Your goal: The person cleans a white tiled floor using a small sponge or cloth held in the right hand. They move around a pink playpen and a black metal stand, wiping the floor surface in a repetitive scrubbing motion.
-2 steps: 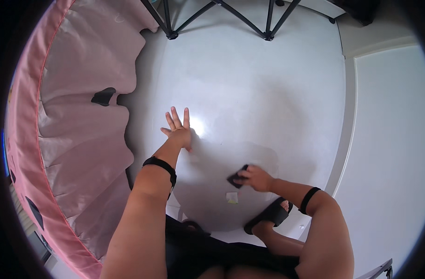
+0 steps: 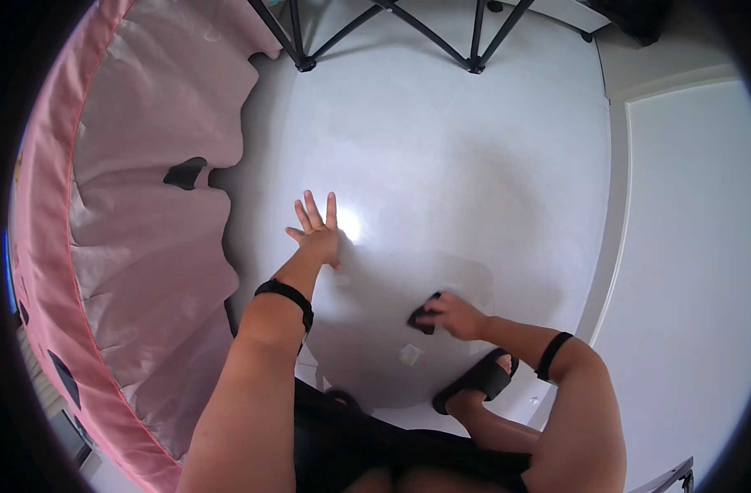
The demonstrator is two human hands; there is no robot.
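Note:
My left hand (image 2: 317,234) rests on the pale, glossy floor (image 2: 408,181) with its fingers spread wide, holding nothing. Off to the right and nearer to me, my right hand (image 2: 460,316) grips a small black pad (image 2: 425,313), pressed flat to the floor. Its exact kind is not clear. A small pale patch (image 2: 411,355) with a yellowish edge shows on the floor just below the pad; whether it is a scrap or a reflection I cannot tell.
Pink fabric (image 2: 145,214) with dark patches hangs along the left. Black crossed metal legs (image 2: 383,6) stand at the far side. A white panel (image 2: 688,246) borders the right. My foot in a black sandal (image 2: 482,380) is near my right hand.
The black pad and my right hand have shifted very slightly right, and the pad has turned a little. My left hand stays spread in nearly the same place.

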